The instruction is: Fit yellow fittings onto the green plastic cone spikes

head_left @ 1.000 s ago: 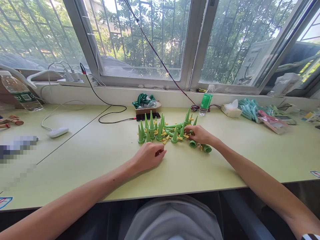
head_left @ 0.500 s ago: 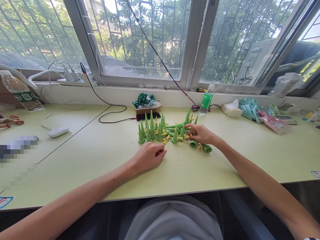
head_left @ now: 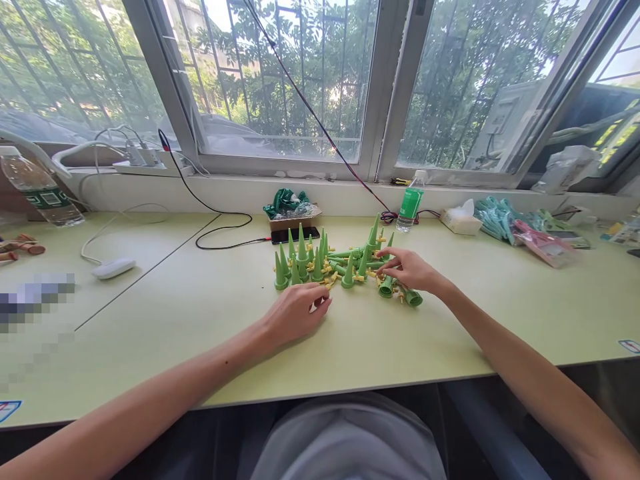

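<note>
The pale green bench (head_left: 210, 333) carries a cluster of green cones (head_left: 313, 263) standing near its middle (small yellow pieces are scattered among them). Just right of the cluster, two more cones (head_left: 400, 292) lie on their sides. Directly behind the cluster lies a dark phone (head_left: 295, 234), and behind that is a small cardboard box (head_left: 294, 219). Behind and right of the cluster stands a green bottle (head_left: 411, 205), with a tissue pack (head_left: 461, 220) and a heap of teal items (head_left: 503, 217) farther right. Well left of the cluster are a white mouse (head_left: 113, 268) and a clear bottle (head_left: 40, 193). A black cable (head_left: 220, 232) curves behind-left of it.
</note>
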Tool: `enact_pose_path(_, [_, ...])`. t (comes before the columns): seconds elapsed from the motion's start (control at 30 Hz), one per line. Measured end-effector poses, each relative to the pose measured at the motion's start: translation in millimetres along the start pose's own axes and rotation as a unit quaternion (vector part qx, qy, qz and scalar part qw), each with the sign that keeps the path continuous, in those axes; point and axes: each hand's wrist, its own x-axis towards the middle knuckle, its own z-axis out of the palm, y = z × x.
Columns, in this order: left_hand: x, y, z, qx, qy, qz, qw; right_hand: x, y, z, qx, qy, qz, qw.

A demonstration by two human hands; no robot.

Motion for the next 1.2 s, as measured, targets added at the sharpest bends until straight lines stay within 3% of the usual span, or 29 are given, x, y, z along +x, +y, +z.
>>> enact_pose_path(0.1, [0, 2, -1.5, 0.022, -0.003, 0.009, 1.0, -1, 0, -1, -0.005, 0.014, 0.014, 1.0])
enact_pose_path(0.3, [7, 10, -3.1, 0.085, -0.084, 0.077, 0.99, -4, -2, 2, -0.002, 0.006, 0.015, 1.0])
enact_pose_path(0.57, [27, 13, 4.5, 0.095, -0.109, 0.083, 0.986, -10, -8, 4, 0.044, -0.026, 0.031, 0.998])
enact_pose_path(0.73, [35, 18, 8.0, 0.115, -0.119, 0.081, 0.983, -12, 1, -10, -0.037, 0.059, 0.013, 0.997])
enact_pose_path(0.83, [36, 17, 10.3, 0.118, -0.117, 0.083, 0.983, -14, 14, -18, -0.176, 0.158, -0.009, 0.971])
enact_pose_path(0.9, [36, 16, 11.5, 0.116, -0.114, 0.084, 0.983, -14, 25, -22, -0.224, 0.181, -0.004, 0.958])
enact_pose_path(1.03, [37, 21, 13.5, 0.111, -0.108, 0.092, 0.984, -12, 47, -23, -0.268, 0.148, 0.001, 0.952])
enact_pose_path(1.2, [51, 50, 23.3, 0.109, -0.085, 0.109, 0.984, -1, 63, -20, -0.288, 0.086, -0.033, 0.953])
